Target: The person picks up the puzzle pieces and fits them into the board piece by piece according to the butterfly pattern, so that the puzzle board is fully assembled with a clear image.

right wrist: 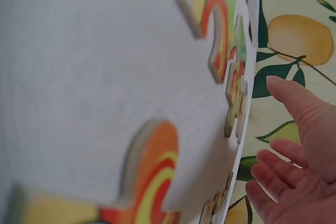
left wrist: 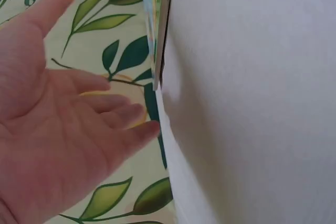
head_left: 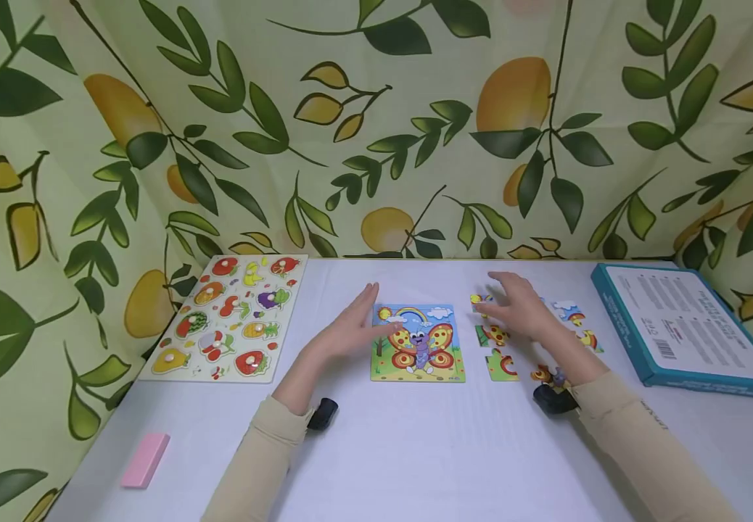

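A square butterfly picture board [head_left: 418, 355] lies flat in the middle of the white table. My left hand [head_left: 347, 330] hovers at its left side, fingers extended and thumb over the picture; the left wrist view shows the palm bare. To the right, my right hand [head_left: 523, 308] is held above loose jigsaw pieces [head_left: 502, 365], with thumb and fingers spread. No piece shows in that palm in the right wrist view, where an orange-tipped piece [right wrist: 157, 161] lies close to the camera. The right hand and forearm partly hide several pieces.
A fruit peg puzzle board [head_left: 187, 373] lies at the back left. A pink block [head_left: 145, 461] sits near the front left. The teal-edged box [head_left: 696, 326] lies at the right. Behind the table hangs a leaf-and-fruit patterned curtain [head_left: 416, 181].
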A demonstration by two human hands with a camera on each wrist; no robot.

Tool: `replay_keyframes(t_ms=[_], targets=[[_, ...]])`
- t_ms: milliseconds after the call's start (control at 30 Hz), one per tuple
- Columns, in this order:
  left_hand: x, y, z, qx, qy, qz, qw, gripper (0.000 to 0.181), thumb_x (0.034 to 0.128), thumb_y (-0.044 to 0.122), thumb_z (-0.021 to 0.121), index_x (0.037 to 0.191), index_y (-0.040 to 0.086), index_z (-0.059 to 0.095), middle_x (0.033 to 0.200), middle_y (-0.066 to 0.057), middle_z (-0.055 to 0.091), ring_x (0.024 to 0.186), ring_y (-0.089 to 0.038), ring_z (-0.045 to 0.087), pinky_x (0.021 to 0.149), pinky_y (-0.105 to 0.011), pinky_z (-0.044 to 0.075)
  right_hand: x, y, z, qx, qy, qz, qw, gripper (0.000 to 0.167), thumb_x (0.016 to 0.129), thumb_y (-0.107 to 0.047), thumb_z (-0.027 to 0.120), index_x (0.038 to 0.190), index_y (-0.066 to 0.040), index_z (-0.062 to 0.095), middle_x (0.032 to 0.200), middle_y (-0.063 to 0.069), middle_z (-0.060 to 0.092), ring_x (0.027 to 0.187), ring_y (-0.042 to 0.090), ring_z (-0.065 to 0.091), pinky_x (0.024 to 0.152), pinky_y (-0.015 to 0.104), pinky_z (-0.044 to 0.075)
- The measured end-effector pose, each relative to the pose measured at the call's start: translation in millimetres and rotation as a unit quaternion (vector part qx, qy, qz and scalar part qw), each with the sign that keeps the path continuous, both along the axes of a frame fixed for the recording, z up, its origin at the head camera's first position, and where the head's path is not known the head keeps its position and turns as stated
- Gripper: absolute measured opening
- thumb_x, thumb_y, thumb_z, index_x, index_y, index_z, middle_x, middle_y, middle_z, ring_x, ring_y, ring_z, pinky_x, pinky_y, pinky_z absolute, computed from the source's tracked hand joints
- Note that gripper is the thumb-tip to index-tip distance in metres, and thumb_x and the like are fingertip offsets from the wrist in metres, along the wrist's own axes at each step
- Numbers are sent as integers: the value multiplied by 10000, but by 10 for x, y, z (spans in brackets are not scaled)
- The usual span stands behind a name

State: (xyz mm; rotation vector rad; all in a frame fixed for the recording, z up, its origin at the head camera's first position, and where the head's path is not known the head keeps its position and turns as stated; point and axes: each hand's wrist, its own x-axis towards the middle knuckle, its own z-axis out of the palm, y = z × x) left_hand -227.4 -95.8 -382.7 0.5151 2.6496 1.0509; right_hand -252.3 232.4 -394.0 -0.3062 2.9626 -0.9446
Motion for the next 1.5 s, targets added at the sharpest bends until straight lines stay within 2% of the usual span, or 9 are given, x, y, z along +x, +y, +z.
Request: replay_keyframes(t_ms=[167,300,467,700,833,933,1167,1300,1500], targets=[[53,-74,-59,-568,-399,-648,9955,997,884,495,662,1565,53,83,1631,-117,16,1490,-224,-6,1187,-405,93,-53,44,-49,217,-270,118,9993,677,901,-294,711,1412,54,438,1436,293,394,1349,468,301,1085,612,269],[74,-111,-85,-867,-572,-906,9905,1061,846,474,717,1561,35,67,1628,-129,-17,1487,-228,-38,1187,-394,78,-91,76,-88,328,-300,193,9988,580,894,-282,715,1334,50,534,1370,291,463,1310,471,346,1070,612,291],[83,-122,-99,-1165,-528,-1131,9853,1088,825,467,739,1554,9,73,1625,-150,-20,1487,-266,-54,1189,-421,77,-123,93,-89,386,-345,172,9985,520,887,-270,721,1285,36,582,1364,303,456,1307,479,335,1069,625,280],[99,-112,-95,-1208,-581,-1124,9846,1096,817,465,750,1559,29,70,1628,-127,-34,1486,-251,-69,1188,-430,75,-135,79,-39,319,-460,159,9983,511,872,-264,743,1233,53,568,1315,297,482,1278,473,331,1059,628,279],[100,-112,-106,-1190,-565,-1126,9849,1101,813,464,756,1557,23,75,1628,-128,-33,1487,-249,-64,1190,-423,77,-143,52,-17,90,-626,47,9980,496,864,-229,757,1219,20,515,1196,237,529,1110,386,452,934,525,420],[96,-114,-115,-1166,-533,-1109,9855,1107,810,462,761,1559,32,68,1630,-113,-44,1487,-245,-64,1190,-414,76,-154,20,-15,-143,-605,-3,9981,423,889,-198,729,1198,-10,508,1151,198,547,1014,333,516,829,422,462],[99,-109,-123,-1178,-511,-1107,9855,1101,811,459,763,1562,45,71,1632,-87,-36,1487,-239,-65,1190,-408,67,-145,-147,15,-787,-354,-266,9959,300,954,-219,645,1190,-39,596,1168,185,607,1031,321,573,848,408,492],[110,-106,-116,-1175,-511,-1090,9857,1102,807,459,767,1560,38,81,1632,-97,-26,1488,-251,-59,1190,-419,71,-139,-335,42,-1288,-429,-306,9903,315,945,-218,658,1200,-39,613,1189,182,608,1032,313,583,867,400,491],[101,-108,-118,-1207,-506,-1055,9858,1093,812,469,759,1565,55,85,1634,-87,-26,1489,-249,-55,1189,-427,80,-126,-712,40,-2086,-1021,-163,9725,352,938,-228,669,1220,-25,610,1138,156,611,975,263,619,845,350,540]])
